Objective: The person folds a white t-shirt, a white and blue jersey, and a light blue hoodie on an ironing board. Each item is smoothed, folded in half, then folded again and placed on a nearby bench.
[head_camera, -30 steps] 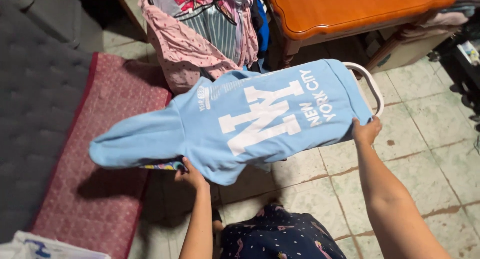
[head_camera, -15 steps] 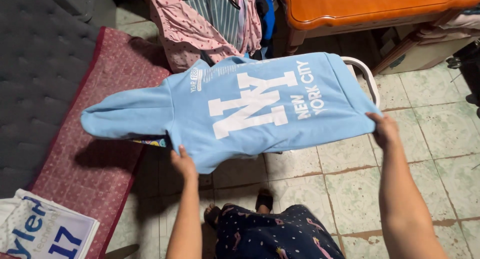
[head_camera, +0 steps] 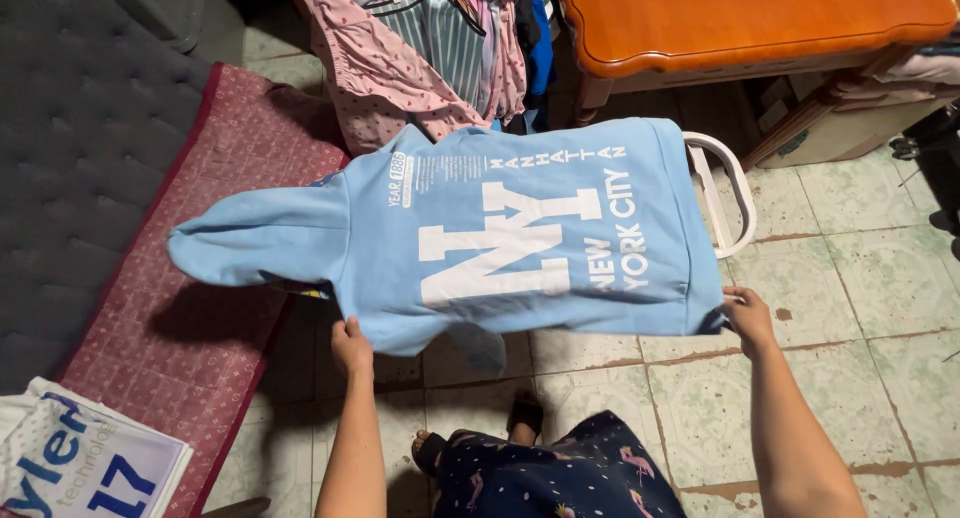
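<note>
I hold a light blue hooded sweatshirt (head_camera: 500,228) with large white lettering spread out flat in the air in front of me. My left hand (head_camera: 351,346) grips its near edge by the shoulder, just right of the hood. My right hand (head_camera: 748,318) pinches the near corner of the hem at the right. The hood (head_camera: 255,243) hangs out to the left over a red mat. The sleeves are tucked under and mostly hidden.
A white laundry basket (head_camera: 725,193) peeks out behind the sweatshirt. Pink and striped clothes (head_camera: 420,53) are heaped beyond it. An orange wooden table (head_camera: 740,18) stands at the back right. A red mat (head_camera: 200,308), a grey tufted mattress (head_camera: 70,168) and a folded white shirt (head_camera: 80,458) lie left.
The sweatshirt has dropped lower and come closer to me, showing more of its printed front. My right hand moved down and inward with the hem; my left hand stayed on the shoulder edge.
</note>
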